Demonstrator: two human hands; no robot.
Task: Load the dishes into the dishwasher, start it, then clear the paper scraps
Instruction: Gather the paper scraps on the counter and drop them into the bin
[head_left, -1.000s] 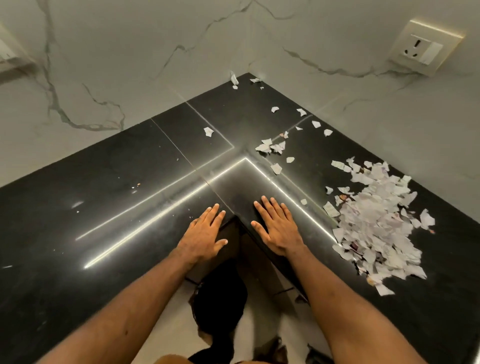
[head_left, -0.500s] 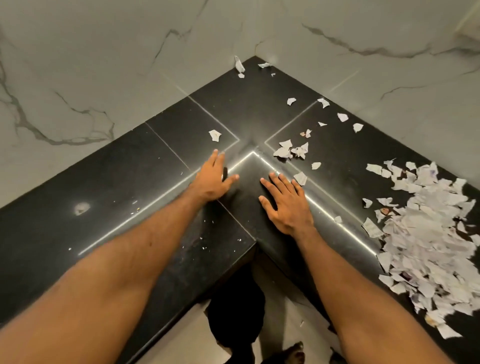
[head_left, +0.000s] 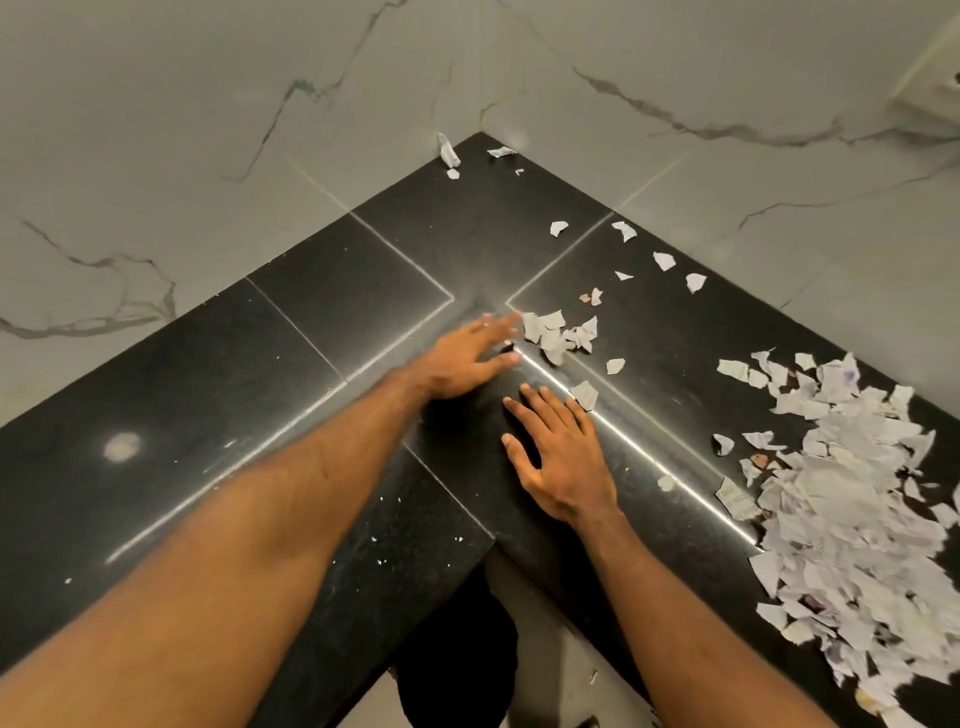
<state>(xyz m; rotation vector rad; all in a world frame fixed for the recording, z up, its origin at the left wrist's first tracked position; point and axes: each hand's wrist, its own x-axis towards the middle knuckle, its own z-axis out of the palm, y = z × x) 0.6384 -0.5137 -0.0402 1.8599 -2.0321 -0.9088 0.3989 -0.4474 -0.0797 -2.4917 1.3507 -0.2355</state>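
Left hand (head_left: 467, 358) has advanced from bare worktop (head_left: 182, 415) to touch small scrap cluster (head_left: 558, 332); fingers spread, blurred. Right hand (head_left: 563, 457) unmoved, flat, fingers open. Torn, ragged white scrap pile (head_left: 852, 499) on glossy black stone.

Glossy black stone countertop (head_left: 156, 415) beneath matt, torn white paper scraps (head_left: 857, 493); smooth grey-veined marble wall (head_left: 156, 156).

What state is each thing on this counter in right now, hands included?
left hand: open, flat, blurred, fingertips at a small scrap cluster.
right hand: open, palm down on the counter, holding nothing.
small scrap cluster: loose, ungathered.
big scrap pile: heaped at the right, not cleared.
stray scraps: scattered toward the corner.
black counter: dusty, speckled.
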